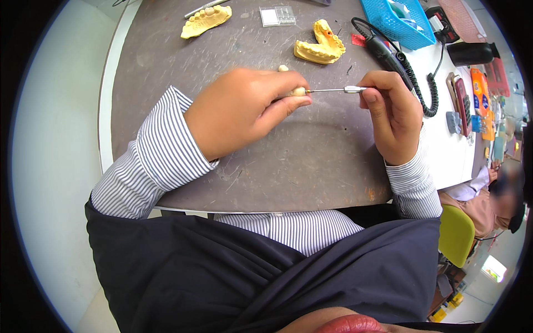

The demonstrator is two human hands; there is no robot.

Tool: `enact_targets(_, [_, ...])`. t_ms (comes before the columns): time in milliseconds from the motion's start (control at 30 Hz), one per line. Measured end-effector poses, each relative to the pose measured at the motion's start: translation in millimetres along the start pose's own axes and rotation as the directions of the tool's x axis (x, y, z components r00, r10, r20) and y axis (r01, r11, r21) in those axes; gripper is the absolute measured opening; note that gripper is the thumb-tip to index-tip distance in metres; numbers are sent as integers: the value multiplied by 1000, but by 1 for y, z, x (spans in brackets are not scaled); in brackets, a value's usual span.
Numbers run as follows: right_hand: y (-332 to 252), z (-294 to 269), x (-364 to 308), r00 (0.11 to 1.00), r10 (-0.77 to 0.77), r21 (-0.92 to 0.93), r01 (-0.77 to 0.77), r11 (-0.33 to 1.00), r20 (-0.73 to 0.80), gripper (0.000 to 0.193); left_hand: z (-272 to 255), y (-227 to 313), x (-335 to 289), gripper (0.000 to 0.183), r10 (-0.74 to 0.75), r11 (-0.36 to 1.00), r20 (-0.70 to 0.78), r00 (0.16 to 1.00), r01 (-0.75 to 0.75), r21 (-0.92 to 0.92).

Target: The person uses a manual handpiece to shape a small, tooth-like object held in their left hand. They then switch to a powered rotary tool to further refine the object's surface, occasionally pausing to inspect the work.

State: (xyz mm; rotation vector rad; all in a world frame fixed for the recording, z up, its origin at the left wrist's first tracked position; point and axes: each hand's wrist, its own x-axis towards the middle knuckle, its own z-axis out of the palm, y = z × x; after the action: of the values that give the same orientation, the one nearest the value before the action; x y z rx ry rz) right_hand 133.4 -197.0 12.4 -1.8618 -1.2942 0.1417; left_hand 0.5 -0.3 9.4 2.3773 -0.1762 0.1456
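Observation:
My left hand (239, 108) is closed, pinching a small tooth-coloured dental crown (299, 91) between thumb and forefinger. My right hand (395, 114) grips the silver handle of a thin dental screwdriver (352, 89) in its fingertips. The shaft runs level to the left, and its tip meets a small gold-coloured piece at the crown's right side. Whether the tip sits inside that piece is too small to tell. Just beyond the left forefinger shows another pale tooth-like piece (283, 68), partly hidden. A yellow plaster dental cast (320, 49) stands on the grey-brown table (288, 172) beyond both hands.
Farther left lies another yellow cast (206, 22), beside a metal tool. A transparent compartment box (277, 16) lies between the casts. On the right are a black handpiece (383, 58) with coiled cord, a blue basket (400, 28) and a black bottle (471, 54). Another person sits far right.

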Motion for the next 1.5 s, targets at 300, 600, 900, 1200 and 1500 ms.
enact_targets(300, [-6,10,-6,932,357,142,-362,921,61,27,9,9,-2,20,37,965,-42,998,-24,262])
enact_targets(600, [3,-3,4,984,176,443,-153,884,-11,19,-2,13,8,21,-198,956,109,974,216,-201])
enact_targets(900, [19,-22,11,988,-148,-19,147,989,-45,14,0,11,17,23,-268,871,209,941,329,-366])
enact_targets(1200, [18,-7,0,975,138,96,-156,983,173,18,8,4,1,22,-231,927,171,958,270,-259])
enact_targets(1500, [17,-8,5,995,-66,58,61,996,75,11,11,4,0,21,-215,939,124,969,240,-246])
